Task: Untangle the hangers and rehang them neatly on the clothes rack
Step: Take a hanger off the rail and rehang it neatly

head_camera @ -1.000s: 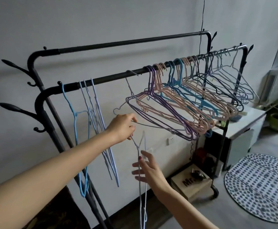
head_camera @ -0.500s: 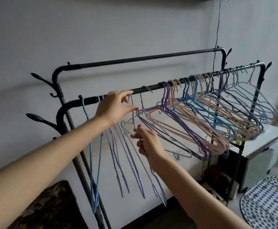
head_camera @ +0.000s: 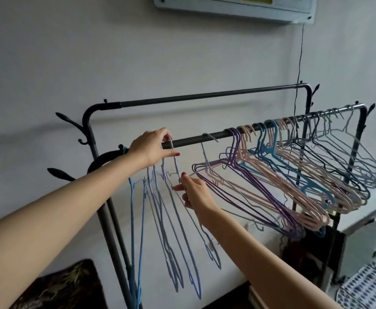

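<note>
A black clothes rack point(head_camera: 205, 100) has a front rail point(head_camera: 193, 140). My left hand point(head_camera: 152, 147) pinches the hook of a pale wire hanger point(head_camera: 207, 237) at the rail. My right hand point(head_camera: 193, 192) grips that hanger's wire lower down. Left of it, several lilac hangers point(head_camera: 173, 230) and a blue hanger point(head_camera: 135, 230) hang edge-on. To the right, a packed bunch of purple, pink, blue and grey hangers point(head_camera: 294, 181) crowds the rail, leaning and overlapping.
A white cabinet point(head_camera: 365, 217) stands behind the rack's right end. A patterned round rug point(head_camera: 370, 286) lies at the lower right. A dark floral cushion point(head_camera: 59, 286) is at the lower left. A wall unit point(head_camera: 238, 5) with a hanging black cord is above.
Both hands have risen with the pale hanger from below the rail up to it. The left hand now holds the hook at the rail. The view has tilted upward.
</note>
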